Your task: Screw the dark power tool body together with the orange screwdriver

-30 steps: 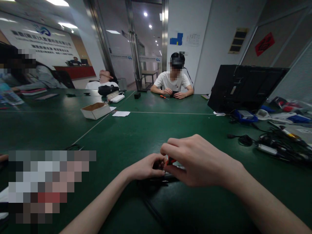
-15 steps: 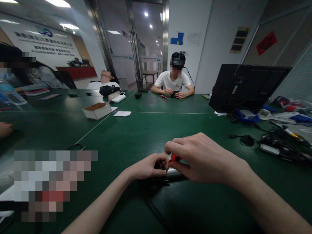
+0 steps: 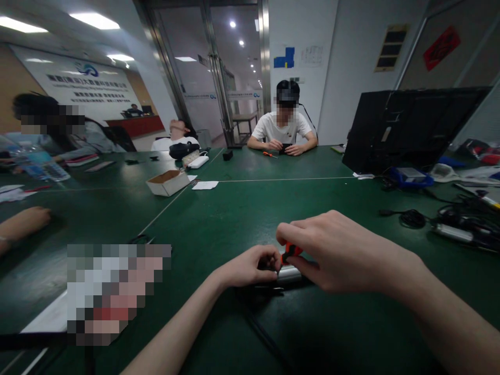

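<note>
My right hand (image 3: 332,255) is closed around the orange-and-black handle of a screwdriver (image 3: 291,252), its shaft slanting down to the left. Under it lies a silver metal cylinder (image 3: 289,274), low over the green table. My left hand (image 3: 250,268) is closed at the cylinder's left end, thumb and fingers pinched by the screwdriver's tip. The exact spot where the tip meets the cylinder is hidden by my fingers. A black cord (image 3: 261,330) runs from below the cylinder toward me, partly lost in shadow.
A white open box (image 3: 167,183) and paper (image 3: 205,185) lie farther off on the table (image 3: 242,208). To the right are a black monitor (image 3: 410,130), a blue device (image 3: 411,177) and coiled cables (image 3: 413,219). Another person's hand (image 3: 29,224) rests at left; a person (image 3: 283,127) sits opposite.
The view has swung slightly left, so most things sit farther right in the picture. Both my hands keep their hold, with the screwdriver still at the cylinder.
</note>
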The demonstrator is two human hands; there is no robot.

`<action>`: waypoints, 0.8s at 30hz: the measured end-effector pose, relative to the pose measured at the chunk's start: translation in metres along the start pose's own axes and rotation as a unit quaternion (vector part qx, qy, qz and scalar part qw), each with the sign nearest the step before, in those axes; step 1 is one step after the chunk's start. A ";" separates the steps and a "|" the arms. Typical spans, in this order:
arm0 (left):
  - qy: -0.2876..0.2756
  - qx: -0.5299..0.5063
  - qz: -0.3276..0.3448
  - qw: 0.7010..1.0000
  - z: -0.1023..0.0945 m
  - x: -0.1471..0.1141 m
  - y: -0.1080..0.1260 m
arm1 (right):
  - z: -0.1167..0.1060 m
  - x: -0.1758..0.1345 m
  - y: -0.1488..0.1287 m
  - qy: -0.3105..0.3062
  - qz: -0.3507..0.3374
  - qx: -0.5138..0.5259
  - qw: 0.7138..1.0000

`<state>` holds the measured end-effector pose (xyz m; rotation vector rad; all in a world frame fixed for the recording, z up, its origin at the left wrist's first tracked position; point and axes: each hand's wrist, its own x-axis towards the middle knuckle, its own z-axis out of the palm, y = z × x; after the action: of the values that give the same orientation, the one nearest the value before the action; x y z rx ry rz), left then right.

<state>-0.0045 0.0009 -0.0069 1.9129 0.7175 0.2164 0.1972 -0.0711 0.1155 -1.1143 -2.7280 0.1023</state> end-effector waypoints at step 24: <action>0.008 0.039 -0.013 0.999 -0.001 -0.001 0.003 | 0.003 -0.001 0.002 0.049 -0.037 -0.039 0.997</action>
<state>-0.0046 0.0002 -0.0032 1.9771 0.7720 0.1901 0.1981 -0.0702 0.1127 -1.0070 -2.7027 -0.0699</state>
